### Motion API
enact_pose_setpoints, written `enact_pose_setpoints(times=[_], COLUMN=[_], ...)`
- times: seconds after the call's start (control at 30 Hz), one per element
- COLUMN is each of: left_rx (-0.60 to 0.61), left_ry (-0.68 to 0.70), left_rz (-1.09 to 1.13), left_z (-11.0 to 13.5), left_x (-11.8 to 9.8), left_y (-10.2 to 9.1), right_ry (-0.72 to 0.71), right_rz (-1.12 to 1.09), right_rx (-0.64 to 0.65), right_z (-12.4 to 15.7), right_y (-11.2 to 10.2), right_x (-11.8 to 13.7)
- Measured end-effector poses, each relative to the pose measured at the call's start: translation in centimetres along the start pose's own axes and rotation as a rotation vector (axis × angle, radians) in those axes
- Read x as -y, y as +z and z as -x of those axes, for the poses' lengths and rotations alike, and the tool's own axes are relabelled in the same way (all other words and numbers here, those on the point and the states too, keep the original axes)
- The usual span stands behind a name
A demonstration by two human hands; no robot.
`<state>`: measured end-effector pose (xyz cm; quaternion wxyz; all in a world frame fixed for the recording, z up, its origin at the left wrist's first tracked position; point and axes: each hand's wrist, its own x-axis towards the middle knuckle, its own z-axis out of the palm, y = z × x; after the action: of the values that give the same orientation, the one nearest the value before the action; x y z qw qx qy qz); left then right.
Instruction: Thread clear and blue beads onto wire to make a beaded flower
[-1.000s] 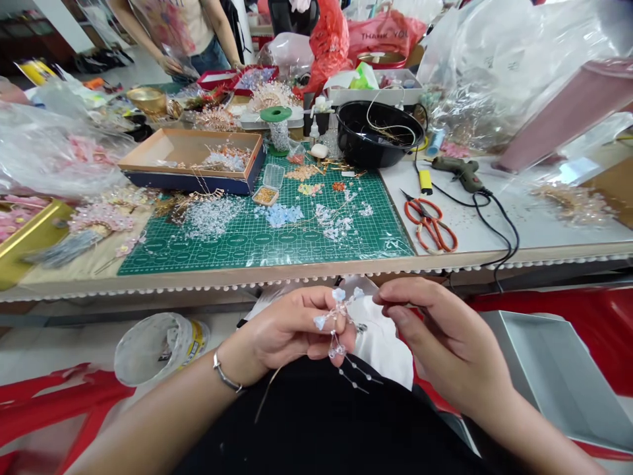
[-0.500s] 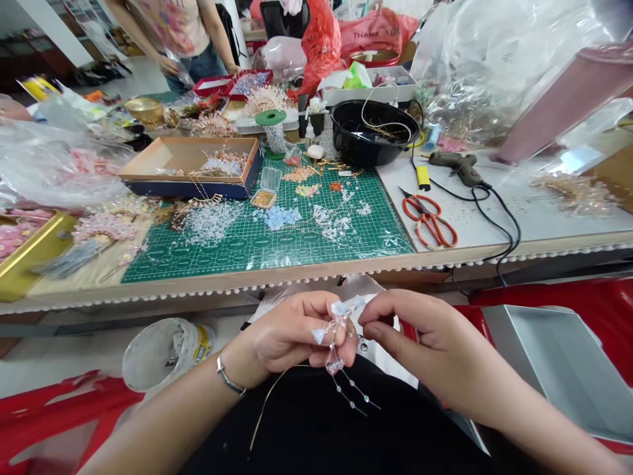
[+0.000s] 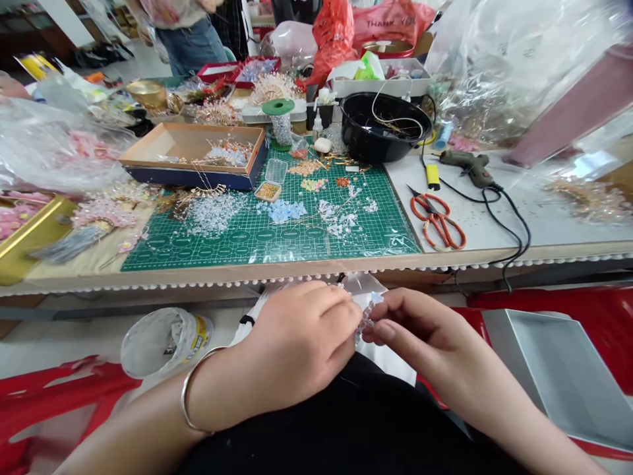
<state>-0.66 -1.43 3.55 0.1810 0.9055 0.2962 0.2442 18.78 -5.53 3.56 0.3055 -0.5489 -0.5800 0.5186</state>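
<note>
watching on my feed: the left hand (image 3: 301, 343) curls nearly closed on the beaded wire sprig (image 3: 364, 322), the right hand (image 3: 420, 340) pinches it too, both just below the desk (image 3: 297, 272) edge

bright even light, soft shadows, wide-angle bowing at edges
</note>
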Motion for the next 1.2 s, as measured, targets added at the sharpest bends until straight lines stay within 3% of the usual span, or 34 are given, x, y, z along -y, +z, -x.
enact_pose_setpoints(times=[0.1,0.43,0.57,0.7,0.83,0.93,1.2], left_rx=[-0.007,-0.017,-0.061,-0.042,0.163,0.259,0.245], left_ry=[0.003,-0.148,-0.131,-0.131,-0.105,-0.075,-0.117], left_rz=[-0.021,0.113,-0.009,-0.198,-0.28,-0.217,-0.16], left_z=[0.2,0.3,0.7,0.9,0.3,-0.1,-0.4], left_x=[0.0,0.3,0.4,0.1,-0.2,-0.1,-0.4], left_y=[0.3,0.2,0.1,-0.3,-1.1,-1.4,-1.3], right_ry=[0.071,0.072,0.075,0.098,0.15,0.177,0.177], right_rz=[-0.114,-0.485,-0.588,-0.559,-0.411,-0.314,-0.304], right_rx=[0.016,-0.003,-0.045,-0.057,0.004,0.033,0.055], right_z=[-0.8,-1.5,-1.5,-1.3,-1.2,-1.2,-1.2], right_y=[0.6,1.7,2.1,2.1,1.9,1.7,1.6], right_x=[-0.3,-2.3,-3.0,-2.9,-2.4,-2.0,-2.1])
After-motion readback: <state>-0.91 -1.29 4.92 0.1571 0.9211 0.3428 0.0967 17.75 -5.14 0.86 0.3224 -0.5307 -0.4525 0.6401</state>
